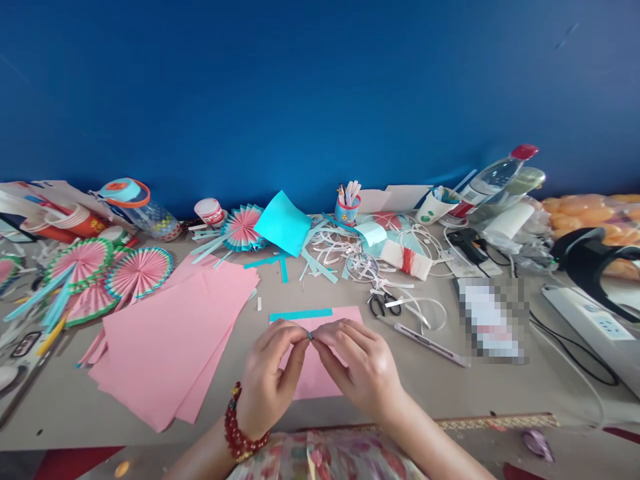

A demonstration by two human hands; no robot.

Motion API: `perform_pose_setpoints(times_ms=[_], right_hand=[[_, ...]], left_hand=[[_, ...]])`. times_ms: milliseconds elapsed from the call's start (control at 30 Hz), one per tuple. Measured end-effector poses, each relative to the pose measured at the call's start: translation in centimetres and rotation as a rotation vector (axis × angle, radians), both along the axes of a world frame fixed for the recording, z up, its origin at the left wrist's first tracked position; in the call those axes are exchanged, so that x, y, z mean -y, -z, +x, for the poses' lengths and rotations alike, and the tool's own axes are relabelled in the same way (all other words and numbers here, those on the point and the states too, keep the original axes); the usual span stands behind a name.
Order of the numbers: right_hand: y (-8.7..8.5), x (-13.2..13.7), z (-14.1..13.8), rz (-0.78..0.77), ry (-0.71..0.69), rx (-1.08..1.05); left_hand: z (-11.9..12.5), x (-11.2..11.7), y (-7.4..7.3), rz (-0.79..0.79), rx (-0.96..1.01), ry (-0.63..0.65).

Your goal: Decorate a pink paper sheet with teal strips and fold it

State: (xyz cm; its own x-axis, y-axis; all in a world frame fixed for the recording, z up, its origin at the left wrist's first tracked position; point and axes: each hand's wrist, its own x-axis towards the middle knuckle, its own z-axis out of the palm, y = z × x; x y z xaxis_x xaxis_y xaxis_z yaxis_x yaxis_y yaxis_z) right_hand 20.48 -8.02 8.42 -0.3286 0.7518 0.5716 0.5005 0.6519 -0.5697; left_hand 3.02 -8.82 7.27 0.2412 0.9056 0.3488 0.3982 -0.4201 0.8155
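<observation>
At a cluttered beige craft table (pixel 500 390), the left hand (pixel 273 373) and right hand (pixel 363 363) together pinch a tiny teal paper scrap (pixel 310 335) at their fingertips, just above a teal-edged pink paper sheet (pixel 346 315), with black-handled scissors (pixel 384 305) nearby.

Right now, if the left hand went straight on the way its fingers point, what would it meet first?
The right hand. The left hand points rightward at it, and both hands pinch one teal paper bit between them, above the pink sheet, so they seem practically in contact.
</observation>
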Motion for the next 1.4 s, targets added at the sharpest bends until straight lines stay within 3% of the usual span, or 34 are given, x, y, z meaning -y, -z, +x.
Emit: perform_pose_setpoints(times_ms=[200,1100,1267,1400], right_hand=[[-0.3,-0.2,0.1,-0.013,-0.008,0.017],[-0.3,-0.4,-0.1,-0.12,-0.058,0.017],[0.1,-0.7,0.0,-0.144,-0.002,0.013],[0.9,-2.8,2.8,-0.248,0.207,0.029]], left_hand=[[-0.2,0.0,-0.2,0.038,-0.097,0.006],[-0.5,0.1,-0.5,-0.023,-0.097,0.047],[-0.4,0.2,-0.8,-0.094,-0.037,0.049],[-1.9,0.4,-0.9,-0.235,0.132,0.038]])
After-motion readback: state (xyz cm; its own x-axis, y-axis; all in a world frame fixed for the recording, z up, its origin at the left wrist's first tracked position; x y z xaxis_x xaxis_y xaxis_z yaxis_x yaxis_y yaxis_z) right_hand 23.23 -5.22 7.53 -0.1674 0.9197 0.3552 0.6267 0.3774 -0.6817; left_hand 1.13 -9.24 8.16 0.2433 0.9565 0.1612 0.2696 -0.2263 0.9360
